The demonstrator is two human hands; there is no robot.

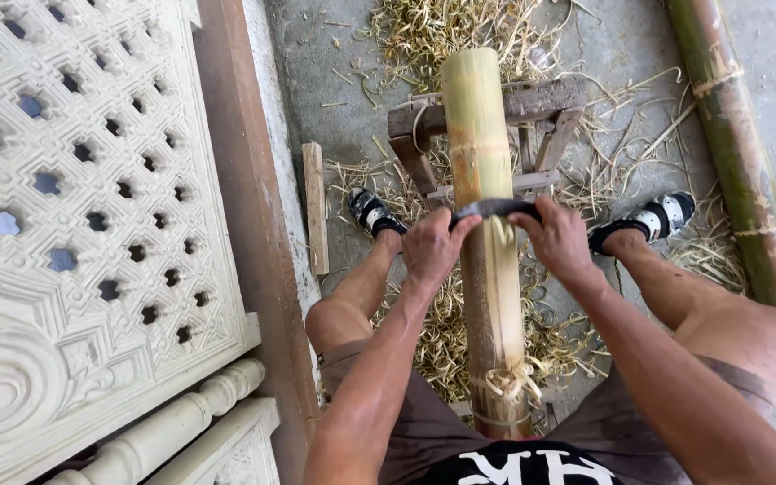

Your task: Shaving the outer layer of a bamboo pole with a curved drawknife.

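Both-handed, left hand [430, 246] and right hand [557, 239] grip a seemingly curved blade [494, 209] across bamboo pole [482, 180].

A carved white lattice panel [83, 207] is filling the left of the frame, with a white baluster [168, 431] lying below it. A second green bamboo pole [738, 153] is running down the right edge over scattered shavings [433, 27].

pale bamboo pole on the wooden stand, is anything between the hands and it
Nothing visible. The left hand and right hand each grip an end of a dark curved blade laid straight across the pale peeled bamboo pole, which rests on a weathered wooden stand. Only loose straw-coloured shavings lie on the floor around it.
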